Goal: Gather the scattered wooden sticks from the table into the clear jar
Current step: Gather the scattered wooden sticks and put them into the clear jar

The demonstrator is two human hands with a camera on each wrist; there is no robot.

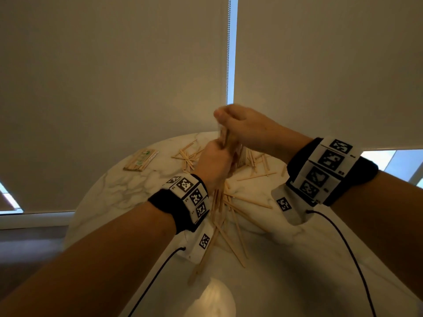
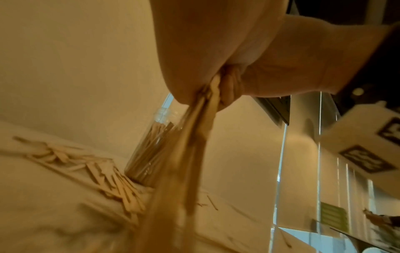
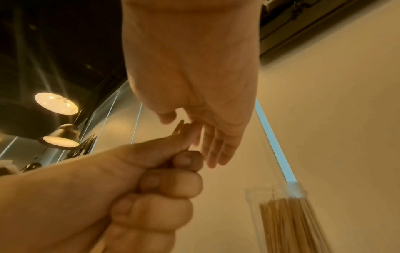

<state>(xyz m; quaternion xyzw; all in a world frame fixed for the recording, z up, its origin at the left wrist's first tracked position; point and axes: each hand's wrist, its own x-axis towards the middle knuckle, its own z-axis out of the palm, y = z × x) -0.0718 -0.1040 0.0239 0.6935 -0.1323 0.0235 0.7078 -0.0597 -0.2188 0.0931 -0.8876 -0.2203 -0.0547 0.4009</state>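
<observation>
My left hand [image 1: 217, 156] grips a bundle of long wooden sticks [image 2: 194, 140] in a fist above the marble table [image 1: 119, 193]; the bundle hangs down blurred in the left wrist view. Just above that fist, my right hand [image 3: 194, 131] has its fingers nearly straight at the bundle's top ends, and the left fist [image 3: 164, 191] shows below it. The clear jar [image 2: 151, 150] stands upright beyond the fist, holding several sticks; it appears too in the right wrist view as the jar [image 3: 281, 215]. The hands hide it in the head view. Loose sticks [image 1: 231, 216] lie scattered.
A wrapped pack of sticks [image 1: 140, 161] lies at the table's far left. More loose sticks [image 1: 187, 156] lie beyond the hands. A roller blind with a bead chain [image 1: 228, 53] hangs close behind the table. Black cables [image 1: 338, 236] trail from both wristbands.
</observation>
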